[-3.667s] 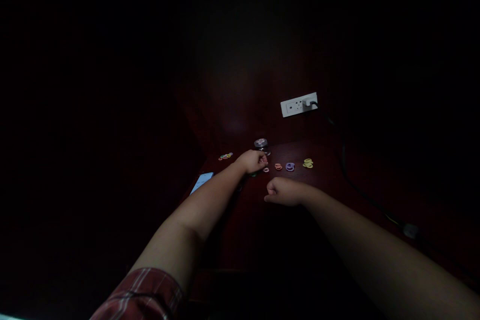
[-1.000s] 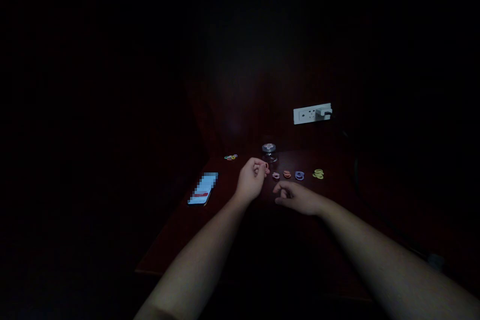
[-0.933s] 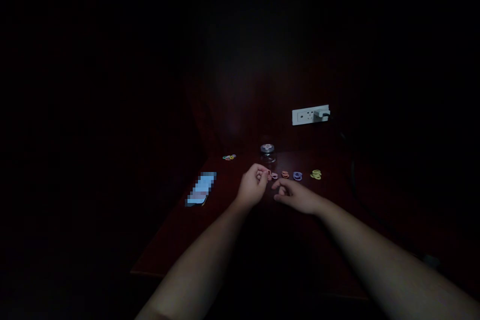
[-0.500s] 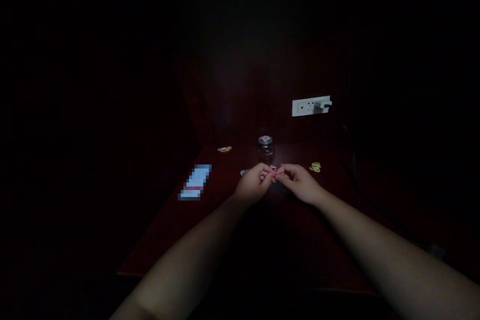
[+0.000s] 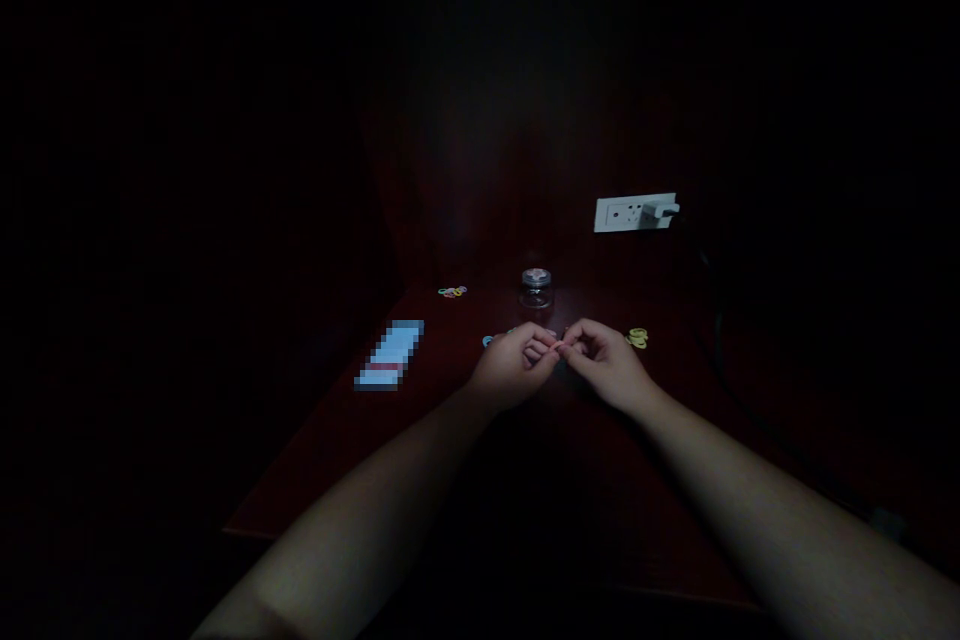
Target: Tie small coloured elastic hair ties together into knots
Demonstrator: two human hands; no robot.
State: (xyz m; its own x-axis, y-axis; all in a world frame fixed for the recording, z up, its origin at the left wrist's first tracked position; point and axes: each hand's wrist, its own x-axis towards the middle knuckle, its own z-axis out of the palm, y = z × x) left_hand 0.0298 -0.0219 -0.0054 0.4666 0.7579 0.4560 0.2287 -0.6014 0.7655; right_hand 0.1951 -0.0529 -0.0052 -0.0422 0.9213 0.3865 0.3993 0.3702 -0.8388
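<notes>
1. My left hand (image 5: 514,368) and right hand (image 5: 611,372) now meet, fingertips pinching a small pink elastic-looking loop (image 5: 556,347) between them; a second ago they were apart, so I judge both now control it.
2. Beside my right hand lie yellow loops (image 5: 637,338); the orange and purple piles seen earlier are now mostly hidden.
3. A blue loop (image 5: 487,341) shows beside my left hand.
4. Behind, a clear round lidded jar (image 5: 536,294) stands upright on the dark red surface (image 5: 322,470).

hands (image 5: 514,365) bare | forearms (image 5: 750,480) bare, tapering toward wrists (image 5: 649,405)
</notes>
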